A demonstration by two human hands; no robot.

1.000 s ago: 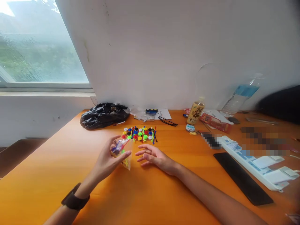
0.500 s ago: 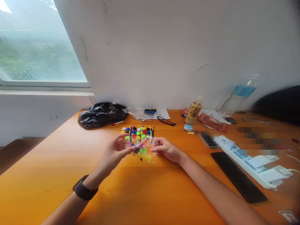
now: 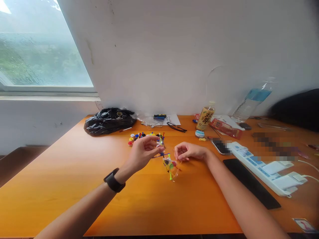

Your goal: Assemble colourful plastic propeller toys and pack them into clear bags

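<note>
Over the table, a small clear plastic bag (image 3: 170,166) hangs between my two hands, with green, yellow, red and dark plastic pieces inside it. My left hand (image 3: 144,148), a black watch on its wrist, is closed at the bag's upper left edge, thumb toward fingertips. A thin dark blue stick (image 3: 160,155) shows just under that thumb. On the other side, my right hand (image 3: 189,151) is curled with its fingertips pinching the bag's right edge. Behind my left hand lie several colourful round plastic pieces (image 3: 134,136) and sticks, partly hidden by it.
Along the wall are a black plastic bag (image 3: 108,122), glasses (image 3: 176,127) and a drink bottle (image 3: 205,118). To the right lie a phone (image 3: 220,146), a white power strip (image 3: 261,169) with plugs, and a flat black bar (image 3: 250,182). A large clear bottle (image 3: 254,101) stands farther back.
Both hands and the clear bag have moved to the right, away from the group of colourful pieces. My left hand now covers much of that group.
</note>
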